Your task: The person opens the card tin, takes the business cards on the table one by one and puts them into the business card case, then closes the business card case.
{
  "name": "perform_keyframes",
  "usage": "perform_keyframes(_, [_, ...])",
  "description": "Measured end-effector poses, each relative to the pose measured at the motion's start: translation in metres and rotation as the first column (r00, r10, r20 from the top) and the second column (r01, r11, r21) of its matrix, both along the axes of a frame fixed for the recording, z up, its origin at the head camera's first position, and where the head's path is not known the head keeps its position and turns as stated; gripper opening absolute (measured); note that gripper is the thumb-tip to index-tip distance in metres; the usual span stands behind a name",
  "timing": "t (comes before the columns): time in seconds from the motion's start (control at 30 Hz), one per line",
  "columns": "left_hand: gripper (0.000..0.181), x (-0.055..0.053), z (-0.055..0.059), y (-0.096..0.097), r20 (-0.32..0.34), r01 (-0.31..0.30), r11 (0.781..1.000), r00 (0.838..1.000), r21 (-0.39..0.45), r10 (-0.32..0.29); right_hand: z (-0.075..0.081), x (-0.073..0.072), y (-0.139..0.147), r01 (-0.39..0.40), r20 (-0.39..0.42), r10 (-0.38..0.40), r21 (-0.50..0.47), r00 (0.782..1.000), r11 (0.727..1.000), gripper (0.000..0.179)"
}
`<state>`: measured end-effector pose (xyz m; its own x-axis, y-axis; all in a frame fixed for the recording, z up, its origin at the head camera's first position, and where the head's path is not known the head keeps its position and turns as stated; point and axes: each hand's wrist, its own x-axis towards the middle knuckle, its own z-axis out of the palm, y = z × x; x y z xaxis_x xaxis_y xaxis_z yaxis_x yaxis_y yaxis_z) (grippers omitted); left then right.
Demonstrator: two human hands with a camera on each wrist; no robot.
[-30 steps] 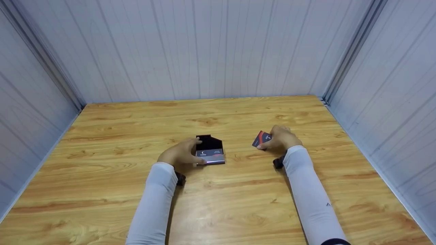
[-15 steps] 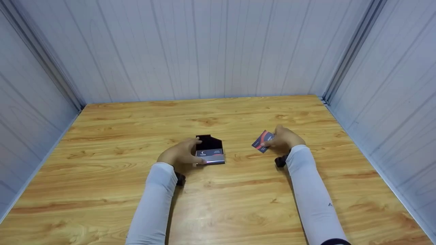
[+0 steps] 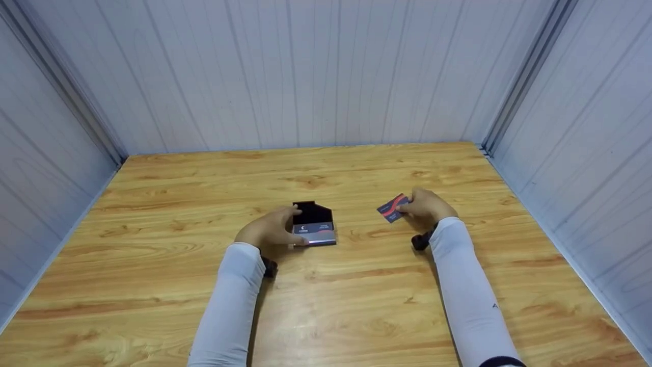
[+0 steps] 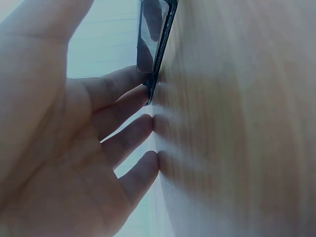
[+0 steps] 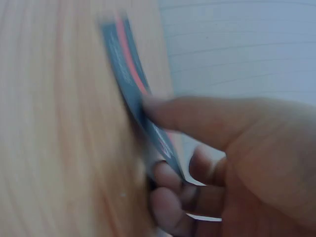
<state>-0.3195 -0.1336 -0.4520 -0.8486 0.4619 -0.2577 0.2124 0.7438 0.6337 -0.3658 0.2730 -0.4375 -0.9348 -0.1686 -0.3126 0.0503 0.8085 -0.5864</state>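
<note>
A business card case lies on the table with its black-lined lid folded back. Dark grey cards with a red line show inside it. My left hand holds the case at its left side, thumb on the front edge and fingertips at the lid. The left wrist view shows the fingers reaching to the tabletop beside the case. To the right, my right hand pinches a business card, dark with a red wavy stripe. In the right wrist view the thumb presses on the card, which bends slightly and is blurred.
The wood-grain table spreads around both hands. A pale panelled wall stands behind it, with side walls to the left and right. Dark wrist cameras sit under both wrists.
The card in my right hand has turned, so its stripe now lies flatter and more of its face shows. My right hand has shifted slightly right. The left hand and case stay put.
</note>
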Motion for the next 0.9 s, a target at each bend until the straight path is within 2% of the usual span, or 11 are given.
perform_keyframes(0.07, [0.095, 0.0, 0.0, 0.0, 0.005, -0.009, 1.0, 1.0, 0.007, 0.009, -0.001, -0.001, 0.0, 0.002, -0.031, -0.002, -0.001, 1.0, 1.0, 0.031])
perform_keyframes(0.17, [0.095, 0.0, 0.0, 0.0, 0.006, -0.013, 1.0, 1.0, 0.014, 0.013, -0.003, -0.003, 0.001, 0.017, -0.037, -0.02, -0.067, 0.999, 0.998, 0.033])
perform_keyframes(0.3, [0.096, -0.001, 0.0, -0.001, 0.004, -0.007, 1.0, 1.0, 0.023, 0.007, -0.004, -0.005, 0.002, 0.004, -0.04, -0.009, -0.123, 0.999, 0.992, 0.058])
perform_keyframes(0.4, [0.096, -0.001, 0.0, 0.0, 0.001, 0.0, 1.0, 1.0, 0.03, 0.0, -0.004, -0.005, 0.002, -0.031, -0.053, 0.025, -0.113, 0.998, 0.993, 0.065])
perform_keyframes(0.6, [0.096, 0.0, 0.0, 0.0, -0.005, 0.001, 0.999, 1.0, 0.039, -0.001, -0.003, -0.005, 0.001, -0.061, -0.079, 0.054, -0.081, 0.995, 0.995, 0.045])
perform_keyframes(0.77, [0.095, 0.001, 0.0, 0.0, 0.001, -0.009, 1.0, 1.0, 0.029, 0.009, -0.002, -0.005, -0.001, -0.071, -0.083, 0.058, -0.164, 0.995, 0.984, 0.03])
perform_keyframes(0.9, [0.094, 0.0, -0.001, 0.0, -0.002, -0.007, 1.0, 1.0, 0.025, 0.007, 0.008, -0.001, -0.007, -0.097, -0.045, 0.087, -0.309, 0.995, 0.946, 0.029])
